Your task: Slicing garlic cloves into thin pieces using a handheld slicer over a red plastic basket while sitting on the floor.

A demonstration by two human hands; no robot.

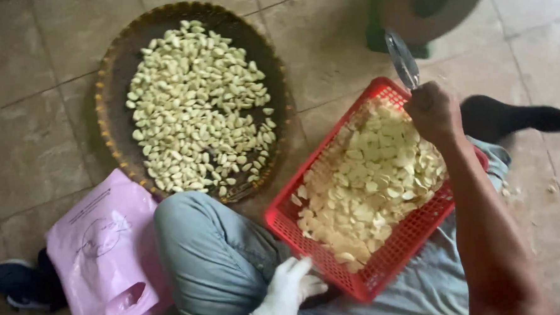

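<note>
Garlic cloves (369, 179), unpeeled, half fill our red basket (283, 223); peeled ones heap the woven tray (116, 76). Our right hand (433, 113) is clenched around a knife (403, 61), gloved left hand (290, 290) fingers spread on the basket's edge. We judge the peeling about half done.

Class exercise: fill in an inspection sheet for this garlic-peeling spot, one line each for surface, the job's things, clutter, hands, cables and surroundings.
Surface: tiled floor, worn and stained; person sits on it.
Job's things: red plastic basket of garlic pieces, tilted on the lap; round woven tray of peeled garlic cloves on the floor.
Clutter: pink plastic bag by the knee; scraps on the floor at right.
Hands: left hand, white-gloved, rests at the basket's near edge; right hand, bare, grips a knife.
Cables: nothing seen.
Surroundings: blurred round object with green base behind.
</note>
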